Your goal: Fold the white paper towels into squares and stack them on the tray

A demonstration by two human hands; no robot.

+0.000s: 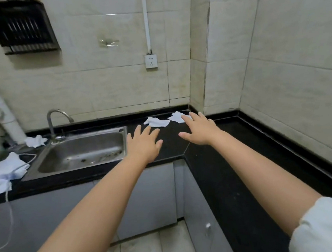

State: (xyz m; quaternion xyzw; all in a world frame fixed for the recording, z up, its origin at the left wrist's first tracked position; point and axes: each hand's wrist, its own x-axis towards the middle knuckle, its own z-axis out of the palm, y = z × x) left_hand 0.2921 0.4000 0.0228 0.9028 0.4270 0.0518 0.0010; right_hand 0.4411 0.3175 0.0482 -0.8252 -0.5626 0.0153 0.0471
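Reaching out over the black countertop (214, 161), I have both arms stretched toward the back corner. My left hand (144, 142) hovers palm down with its fingers spread and straight, holding nothing, just right of the steel sink (83, 151). My right hand (199, 129) is likewise flat and open, fingers splayed, and its fingertips overlap the near edge of one white paper towel (177, 116); whether they touch it I cannot tell. A second crumpled paper towel (156, 122) lies just beside the first, to its left, between my two hands and a little beyond them, against the back edge of the counter. Another bunched white piece (35, 141) sits left of the faucet (55, 123), and white cloth (4, 172) is heaped at the far left of the counter. A wall socket (151, 61) hangs on the tiles above.
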